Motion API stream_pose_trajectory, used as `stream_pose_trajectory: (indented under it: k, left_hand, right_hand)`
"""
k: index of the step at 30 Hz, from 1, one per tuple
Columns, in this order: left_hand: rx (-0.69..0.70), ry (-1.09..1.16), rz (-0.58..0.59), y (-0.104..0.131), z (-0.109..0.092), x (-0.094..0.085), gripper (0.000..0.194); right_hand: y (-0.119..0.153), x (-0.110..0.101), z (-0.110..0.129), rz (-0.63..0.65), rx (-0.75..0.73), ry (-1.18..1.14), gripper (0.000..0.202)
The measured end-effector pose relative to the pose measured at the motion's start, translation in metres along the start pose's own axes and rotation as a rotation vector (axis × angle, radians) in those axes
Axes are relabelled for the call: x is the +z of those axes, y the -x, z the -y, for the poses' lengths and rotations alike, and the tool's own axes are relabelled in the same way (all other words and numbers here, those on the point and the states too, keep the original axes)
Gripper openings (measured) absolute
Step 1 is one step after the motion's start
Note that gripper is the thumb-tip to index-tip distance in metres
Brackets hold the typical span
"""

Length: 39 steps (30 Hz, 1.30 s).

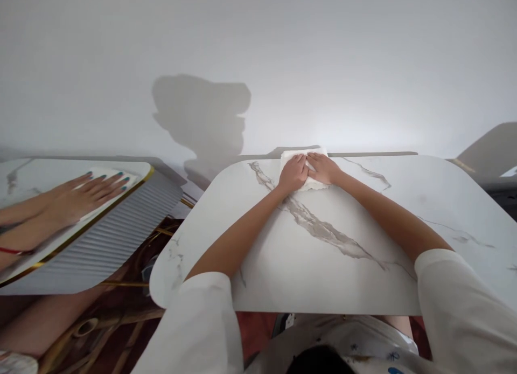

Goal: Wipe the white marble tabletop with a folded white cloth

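A white paper towel (315, 185) lies at the far side of a white marble-patterned table (266, 244), close to the wall. My left hand (294, 173) rests flat on its left part, fingers stretched forward. Beside it, my right hand (322, 168) lies flat on the right part, with its fingers angled toward the left hand. The two hands meet near the towel's middle, and both press down on it from above. Its edges show around my hands, while the middle is covered by them.
On the left, another person's hands (100, 193) lie on a white sheet on a second table with a gold edge (151, 172) and ribbed grey side (121, 244). A pale wall (323, 67) rises behind both tables. Bamboo-like poles (97, 336) lie low at the left.
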<state>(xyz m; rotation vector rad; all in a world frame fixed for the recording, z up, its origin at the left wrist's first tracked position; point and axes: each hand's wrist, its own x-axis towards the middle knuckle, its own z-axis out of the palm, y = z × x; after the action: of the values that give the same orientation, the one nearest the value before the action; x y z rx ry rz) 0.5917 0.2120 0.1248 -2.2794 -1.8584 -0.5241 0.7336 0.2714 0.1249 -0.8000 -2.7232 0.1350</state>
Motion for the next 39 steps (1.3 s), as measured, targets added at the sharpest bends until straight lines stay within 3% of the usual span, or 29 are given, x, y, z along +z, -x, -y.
stream_pose_trajectory:
  k: [3,7,14,20,25,32,39]
  left_hand:
    - [-0.026,0.022,0.024,-0.019,0.0,0.006,0.041]
    - [-0.014,0.047,0.064,-0.034,-0.014,0.011,0.04]
    - [0.088,0.06,0.09,-0.019,-0.058,0.006,0.045]
    - [0.162,0.079,0.1,0.03,-0.091,-0.009,0.048]
    - [0.086,0.118,0.088,0.087,-0.114,-0.038,0.049]
    - [-0.057,0.096,0.156,0.167,-0.139,-0.075,0.051]
    - [-0.143,0.202,0.19,0.201,-0.172,-0.087,0.051]
  right_hand:
    - [-0.005,0.001,-0.015,0.001,0.052,-0.004,0.057]
    - [0.006,-0.003,-0.028,-0.003,0.113,0.017,0.057]
    - [0.058,-0.018,-0.019,-0.025,0.171,0.037,0.058]
    - [0.112,-0.03,0.021,0.002,0.218,0.049,0.06]
    - [0.151,-0.037,0.071,-0.031,0.203,0.034,0.059]
    - [0.193,-0.049,0.134,0.001,0.08,-0.05,0.06]
    - [0.234,-0.061,0.152,-0.002,0.019,-0.084,0.061]
